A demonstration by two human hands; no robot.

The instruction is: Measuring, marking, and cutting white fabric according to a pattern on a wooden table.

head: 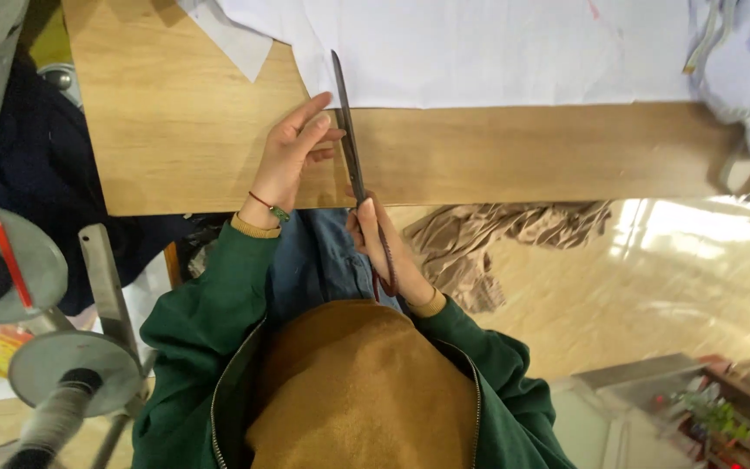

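My right hand point(381, 246) grips the handle end of long dark scissors point(348, 130) whose blades point away from me across the wooden table point(523, 152) onto a large white sheet point(496, 48). My left hand point(292, 152) rests flat on the table just left of the blades, fingertips touching them near the sheet's edge. I wear green sleeves and a red thread bracelet on the left wrist.
A pale lilac garment point(744, 69) lies at the table's right end. Brown fabric point(496, 234) is heaped on the floor below the table. Metal thread stands with spools point(62, 373) and a red pencil point(9, 256) are at the left.
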